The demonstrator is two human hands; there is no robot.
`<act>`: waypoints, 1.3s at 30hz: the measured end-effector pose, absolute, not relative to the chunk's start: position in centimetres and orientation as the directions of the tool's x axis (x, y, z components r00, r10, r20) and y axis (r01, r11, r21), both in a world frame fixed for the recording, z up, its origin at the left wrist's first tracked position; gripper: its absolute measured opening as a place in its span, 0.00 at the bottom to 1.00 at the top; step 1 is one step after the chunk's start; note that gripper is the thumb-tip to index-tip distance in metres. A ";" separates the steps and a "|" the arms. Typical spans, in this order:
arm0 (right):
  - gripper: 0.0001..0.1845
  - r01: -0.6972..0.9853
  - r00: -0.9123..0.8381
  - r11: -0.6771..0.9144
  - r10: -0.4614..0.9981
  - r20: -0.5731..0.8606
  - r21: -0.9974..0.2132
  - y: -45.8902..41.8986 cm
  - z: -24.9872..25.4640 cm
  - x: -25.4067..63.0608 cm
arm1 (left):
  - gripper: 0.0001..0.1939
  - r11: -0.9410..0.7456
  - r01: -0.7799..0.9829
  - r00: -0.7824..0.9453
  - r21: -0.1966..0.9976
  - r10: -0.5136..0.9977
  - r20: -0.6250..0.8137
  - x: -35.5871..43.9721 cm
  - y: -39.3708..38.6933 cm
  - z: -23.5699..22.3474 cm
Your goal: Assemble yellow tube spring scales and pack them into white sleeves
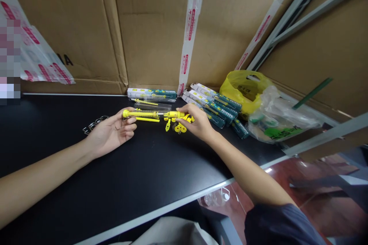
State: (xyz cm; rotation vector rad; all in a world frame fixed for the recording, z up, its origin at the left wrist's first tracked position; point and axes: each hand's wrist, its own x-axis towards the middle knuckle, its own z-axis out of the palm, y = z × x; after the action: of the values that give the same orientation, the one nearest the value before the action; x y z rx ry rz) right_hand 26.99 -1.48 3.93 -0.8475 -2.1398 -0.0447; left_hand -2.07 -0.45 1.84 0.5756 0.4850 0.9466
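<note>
Pale cloth [169, 233] lies closest, below the tabletop's front edge, with a dark sleeve [283, 224] to its right. From that sleeve the right forearm slants inward over the front edge; the left forearm comes in low from the left, bare as well.

Both hands meet at one slim yellow device [143, 114], held nearly level above the back half of the tabletop [149, 183]. The left hand [110, 134] is palm up, thumb and forefinger closed on the flared end, the other fingers curled loosely beneath. The right hand [198, 120] comes from above and to the side, pinching near the opposite end. Gripping both ends probably keeps the device steady and leaves its middle uncovered.

Just beyond and below it are a yellow rod [148, 120] and loose yellow pieces [181, 128], clustered near the right fingertips, perhaps to be within easy reach. Wire loops [92, 125] lie beside the left wrist.

Farther out, one printed box [152, 93] runs along the back edge, clear tubes [152, 106] in front of it. More boxes [212, 103] overlap toward the back right corner, where a yellow bag [234, 84] and a clear bag [276, 126] sit, seemingly kept aside from the hands.
</note>
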 end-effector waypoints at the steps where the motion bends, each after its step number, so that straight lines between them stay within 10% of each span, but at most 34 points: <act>1: 0.10 0.588 -0.440 0.768 0.565 0.698 -0.252 -1.5 3.9 27.0 | 0.13 0.455 -0.608 0.498 0.651 0.857 -0.133 -2.1 -0.4 1.8; 39: 0.13 0.485 -0.337 0.639 0.767 0.546 -0.598 -1.8 4.5 26.9 | 0.10 0.391 -0.518 0.532 0.761 0.844 -0.072 -1.9 -0.5 1.5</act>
State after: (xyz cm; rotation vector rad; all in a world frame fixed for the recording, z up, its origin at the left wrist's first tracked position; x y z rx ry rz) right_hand 26.93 -1.76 4.46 -0.9787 -2.0037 0.4181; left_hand -1.91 -0.46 1.46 0.7547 0.4965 0.9110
